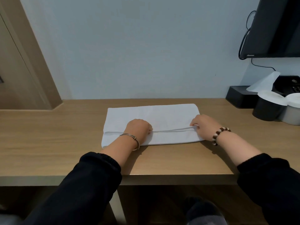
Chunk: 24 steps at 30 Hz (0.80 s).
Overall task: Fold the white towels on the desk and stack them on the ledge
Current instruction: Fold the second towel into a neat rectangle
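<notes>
A white towel (155, 115) lies flat on the wooden desk (48, 143), folded into a long rectangle near the wall. A hemmed edge runs across its front part. My left hand (139, 129), with a metal bangle on the wrist, has its fingers curled and pinches that edge near the middle. My right hand (203, 125), with a bead bracelet, pinches the same edge at the towel's right end. Only one towel is in view.
At the back right stand a black tissue box (238, 98), a black cup (267, 109) and a grey cup (292, 114), both with paper lids. A wall-mounted TV (276, 30) hangs above them. A wooden door frame (29, 62) is at the left.
</notes>
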Each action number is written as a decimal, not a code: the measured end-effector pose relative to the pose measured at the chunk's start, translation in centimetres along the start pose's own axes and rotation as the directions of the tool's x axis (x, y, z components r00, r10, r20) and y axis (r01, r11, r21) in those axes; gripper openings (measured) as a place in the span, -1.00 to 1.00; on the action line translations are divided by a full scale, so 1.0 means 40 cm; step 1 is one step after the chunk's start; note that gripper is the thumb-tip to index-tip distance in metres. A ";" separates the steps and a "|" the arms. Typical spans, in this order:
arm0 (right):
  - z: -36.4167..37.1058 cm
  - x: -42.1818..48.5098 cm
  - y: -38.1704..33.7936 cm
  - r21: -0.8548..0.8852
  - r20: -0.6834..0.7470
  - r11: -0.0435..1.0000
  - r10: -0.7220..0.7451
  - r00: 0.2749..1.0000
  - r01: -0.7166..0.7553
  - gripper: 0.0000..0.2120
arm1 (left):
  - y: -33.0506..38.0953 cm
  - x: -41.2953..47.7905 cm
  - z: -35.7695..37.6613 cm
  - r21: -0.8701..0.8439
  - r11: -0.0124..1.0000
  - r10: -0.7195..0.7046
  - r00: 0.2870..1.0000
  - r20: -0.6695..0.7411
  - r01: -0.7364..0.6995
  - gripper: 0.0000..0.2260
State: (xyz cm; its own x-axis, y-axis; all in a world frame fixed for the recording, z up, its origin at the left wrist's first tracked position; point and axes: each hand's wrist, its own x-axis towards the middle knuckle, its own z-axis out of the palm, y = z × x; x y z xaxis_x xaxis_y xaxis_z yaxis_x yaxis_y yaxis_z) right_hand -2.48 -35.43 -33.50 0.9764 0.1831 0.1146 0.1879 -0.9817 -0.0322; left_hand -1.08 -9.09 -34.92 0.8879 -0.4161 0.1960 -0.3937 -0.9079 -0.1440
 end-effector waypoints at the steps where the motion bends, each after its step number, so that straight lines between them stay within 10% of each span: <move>1: 0.000 -0.004 0.011 -0.014 -0.002 0.999 0.038 0.999 -0.038 -0.71 | 0.001 0.000 0.002 -0.005 1.000 0.001 1.000 -0.012 -0.001 -0.82; 8: -0.009 -0.007 -0.014 -0.064 -0.112 0.971 0.221 0.969 -0.229 -0.81 | -0.003 0.010 0.007 -0.012 1.000 -0.012 1.000 -0.015 0.012 -0.80; 14: -0.005 -0.029 0.013 -0.013 -0.330 0.994 0.095 0.939 -0.105 -0.79 | -0.006 0.025 0.020 -0.014 1.000 -0.021 1.000 -0.009 0.021 -0.75; 24: 0.027 -0.043 0.027 -0.114 -0.147 0.993 0.006 0.989 -0.023 -0.77 | -0.010 0.022 0.033 -0.016 1.000 -0.024 0.999 -0.024 0.024 -0.75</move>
State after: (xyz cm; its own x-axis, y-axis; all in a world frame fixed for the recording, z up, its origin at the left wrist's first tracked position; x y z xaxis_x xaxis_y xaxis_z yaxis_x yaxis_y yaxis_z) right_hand -3.85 -36.76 -34.78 0.9511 0.1676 0.2593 0.1522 -0.9852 0.0787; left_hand 0.18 -9.05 -35.96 0.8911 -0.3953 0.2231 -0.3763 -0.9182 -0.1237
